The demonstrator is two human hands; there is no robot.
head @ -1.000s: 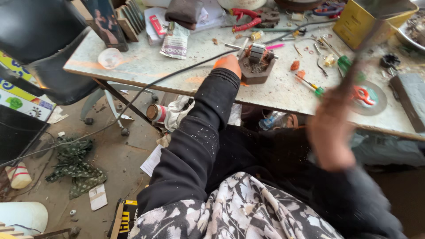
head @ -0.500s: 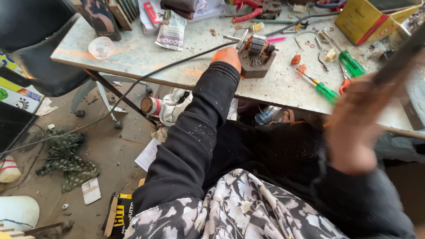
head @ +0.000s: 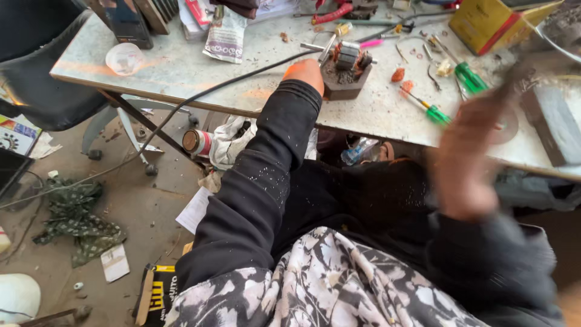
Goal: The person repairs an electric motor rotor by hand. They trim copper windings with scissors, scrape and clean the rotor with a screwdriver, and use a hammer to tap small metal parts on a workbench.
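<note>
My left hand rests against a dark block on the worn white table. It steadies a small copper-wound motor part that sits on the block. My right hand is raised in front of the table edge and heavily blurred. It is shut on a dark long tool that points up and to the right; blur hides what kind of tool it is. Both arms wear black sleeves.
Two green-handled screwdrivers, a yellow box, a grey block, red pliers and small parts lie on the table. A black cable runs off its edge. A black chair stands left, a can below.
My right hand and its dark tool have swung, smeared by motion in every frame. My left hand stays at the block. The view has shifted slightly.
</note>
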